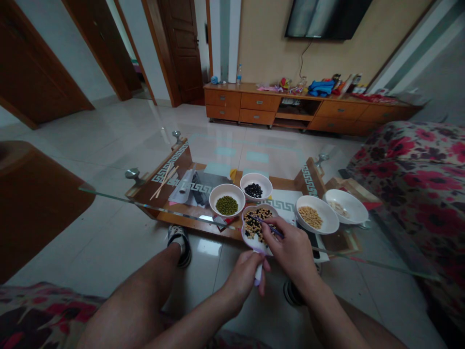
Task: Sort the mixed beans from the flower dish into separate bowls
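Observation:
My left hand (245, 274) is closed around the handle of a lilac-and-white, scalloped paddle-shaped tray (250, 245), held at the near edge of the glass table. Mixed tan and black beans (256, 224) cover the tray. Over them, my right hand (288, 242) pinches a thin dark stick-like tool (273, 230), its tip among the beans; whether it is a pen or tweezers I cannot tell. Behind the tray stand a white bowl of green beans (227, 205) and a white bowl of black beans (253, 190). To the right is a white bowl of tan beans (310, 217).
At far right a white bowl (354, 206) holds a few pale pieces. Wooden sticks (163, 183) and a clear plastic roll (186, 185) lie to the left. The glass tabletop (174, 212) has an exposed near edge. A floral sofa (421, 169) stands at right.

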`<move>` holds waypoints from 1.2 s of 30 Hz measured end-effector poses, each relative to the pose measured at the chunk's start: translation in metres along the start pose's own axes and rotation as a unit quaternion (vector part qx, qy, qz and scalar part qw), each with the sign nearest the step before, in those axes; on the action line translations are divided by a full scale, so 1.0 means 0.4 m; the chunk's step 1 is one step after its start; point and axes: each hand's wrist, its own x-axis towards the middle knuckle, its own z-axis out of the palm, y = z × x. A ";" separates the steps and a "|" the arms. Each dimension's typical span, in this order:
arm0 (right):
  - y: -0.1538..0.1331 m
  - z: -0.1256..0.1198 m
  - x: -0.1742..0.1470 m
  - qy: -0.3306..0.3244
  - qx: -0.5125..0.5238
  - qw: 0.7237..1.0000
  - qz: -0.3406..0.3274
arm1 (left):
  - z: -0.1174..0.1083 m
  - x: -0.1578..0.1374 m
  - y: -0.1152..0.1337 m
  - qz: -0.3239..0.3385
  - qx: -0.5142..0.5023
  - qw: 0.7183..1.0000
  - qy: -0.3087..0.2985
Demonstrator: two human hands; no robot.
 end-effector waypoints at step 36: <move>0.053 -0.025 -0.034 -0.142 -0.071 0.986 -0.057 | 0.000 0.003 -0.005 0.025 -0.012 0.999 -0.017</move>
